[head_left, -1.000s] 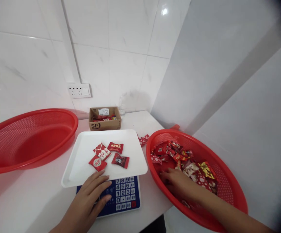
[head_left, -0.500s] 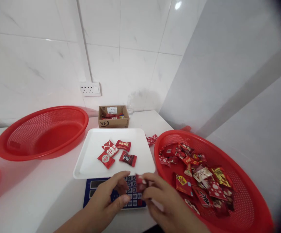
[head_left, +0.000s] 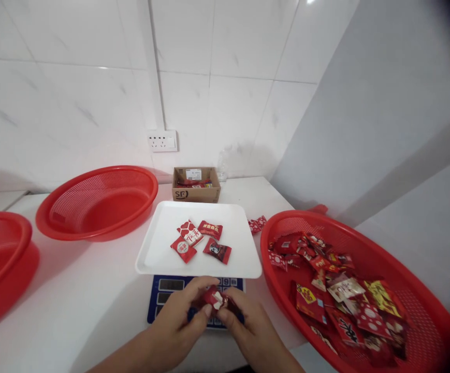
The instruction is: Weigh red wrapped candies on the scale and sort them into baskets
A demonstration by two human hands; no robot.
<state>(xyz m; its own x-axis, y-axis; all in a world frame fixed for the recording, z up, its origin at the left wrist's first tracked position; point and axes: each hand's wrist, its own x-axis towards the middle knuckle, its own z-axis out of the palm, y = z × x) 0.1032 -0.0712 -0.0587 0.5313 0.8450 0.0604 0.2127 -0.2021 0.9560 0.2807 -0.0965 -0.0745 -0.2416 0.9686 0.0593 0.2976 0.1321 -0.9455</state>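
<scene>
Left hand [head_left: 180,313] and right hand [head_left: 252,317] are both curled in, pinching a red packet [head_left: 214,297] nearside of the white tray [head_left: 160,251]; probably light, slick, kinda crushable, so I'd grip the ends.

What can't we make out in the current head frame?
Head view, all five:
Held packet: much of its wrapper, hidden by left hand and right hand.
Scale keypad: many keys, behind the hands.
Leftmost basket: outer part, cut off by left edge.
Basket of packets: part of near rim, cut off by bottom edge.
Box label: print, too small.
</scene>
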